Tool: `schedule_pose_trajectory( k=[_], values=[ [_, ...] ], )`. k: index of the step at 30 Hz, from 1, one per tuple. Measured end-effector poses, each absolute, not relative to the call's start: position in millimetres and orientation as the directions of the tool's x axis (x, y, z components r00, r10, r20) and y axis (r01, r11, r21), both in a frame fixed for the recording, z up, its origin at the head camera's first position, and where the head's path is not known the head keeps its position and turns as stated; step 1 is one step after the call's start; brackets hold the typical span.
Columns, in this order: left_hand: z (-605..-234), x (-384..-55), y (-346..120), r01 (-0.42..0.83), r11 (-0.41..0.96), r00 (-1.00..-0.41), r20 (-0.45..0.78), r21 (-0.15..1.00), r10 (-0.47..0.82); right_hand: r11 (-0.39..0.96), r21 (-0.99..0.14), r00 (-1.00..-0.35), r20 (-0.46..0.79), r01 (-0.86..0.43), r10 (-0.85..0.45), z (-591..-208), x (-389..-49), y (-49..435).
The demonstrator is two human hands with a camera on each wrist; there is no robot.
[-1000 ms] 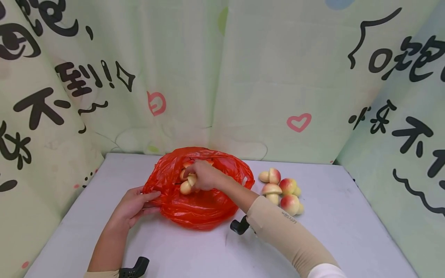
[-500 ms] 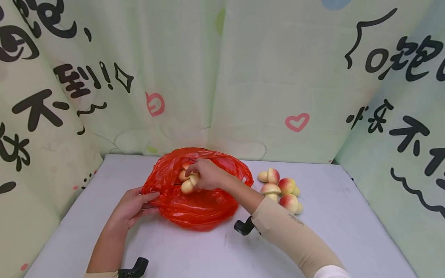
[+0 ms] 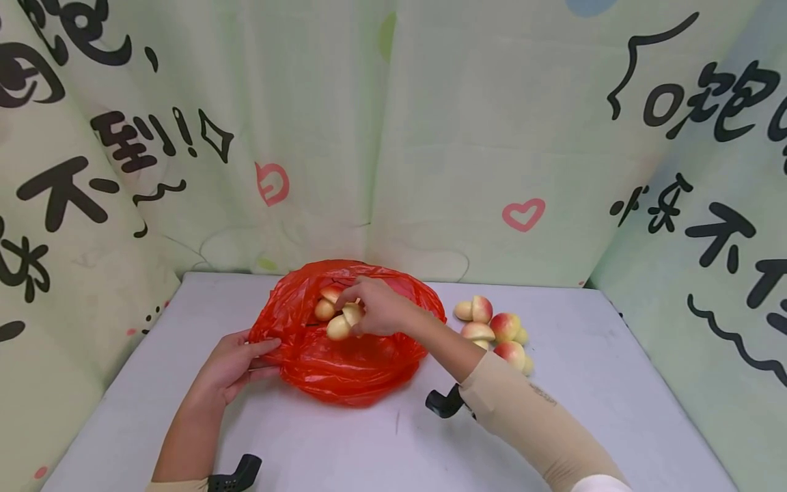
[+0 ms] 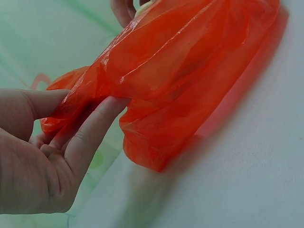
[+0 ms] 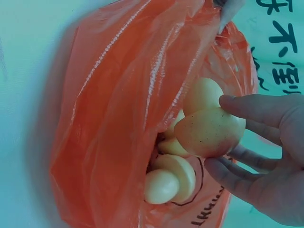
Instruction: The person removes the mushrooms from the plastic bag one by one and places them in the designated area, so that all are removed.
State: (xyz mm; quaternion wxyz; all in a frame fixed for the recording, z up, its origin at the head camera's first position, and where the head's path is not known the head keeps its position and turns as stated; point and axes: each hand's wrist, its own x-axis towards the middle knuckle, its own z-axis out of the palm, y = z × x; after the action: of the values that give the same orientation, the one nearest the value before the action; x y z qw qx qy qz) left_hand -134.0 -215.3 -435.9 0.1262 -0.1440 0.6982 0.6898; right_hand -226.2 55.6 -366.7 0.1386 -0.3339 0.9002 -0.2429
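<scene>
A red plastic bag [image 3: 356, 379] lies on the table with its mouth spread wide. My left hand [image 3: 236, 359] pinches the bag's left rim between thumb and fingers, as the left wrist view also shows. Over the bag's mouth, my right hand [image 3: 381, 307] holds a toy mushroom [image 5: 209, 128] with a pale stem and a reddish-tan cap, thumb and fingertips around the cap. Inside the bag are more toy mushrooms [image 5: 166, 183], seen below the held one in the right wrist view; the folds hide part of them.
Several toy mushrooms [image 3: 507, 328] with red-and-yellow caps form a cluster on the white table [image 3: 344, 451], right of the bag. The right forearm partly covers them. A pale curtain [image 3: 443, 137] with printed characters stands behind the table and along both sides.
My right hand has drawn slightly right with the mushroom, uncovering more of the mushrooms in the bag. My left hand keeps its hold on the rim.
</scene>
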Motion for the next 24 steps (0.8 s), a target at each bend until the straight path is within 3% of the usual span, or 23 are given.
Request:
schedule_pose_trajectory(
  k=[24],
  values=[
    [-436.6, -134.0, -214.5, -0.372, 0.011, -0.928, -0.371, 0.928, -0.024, 0.638, -0.523, -0.748, -0.002, -0.565, -0.664, -357.1, -219.2, 96.3]
  ],
)
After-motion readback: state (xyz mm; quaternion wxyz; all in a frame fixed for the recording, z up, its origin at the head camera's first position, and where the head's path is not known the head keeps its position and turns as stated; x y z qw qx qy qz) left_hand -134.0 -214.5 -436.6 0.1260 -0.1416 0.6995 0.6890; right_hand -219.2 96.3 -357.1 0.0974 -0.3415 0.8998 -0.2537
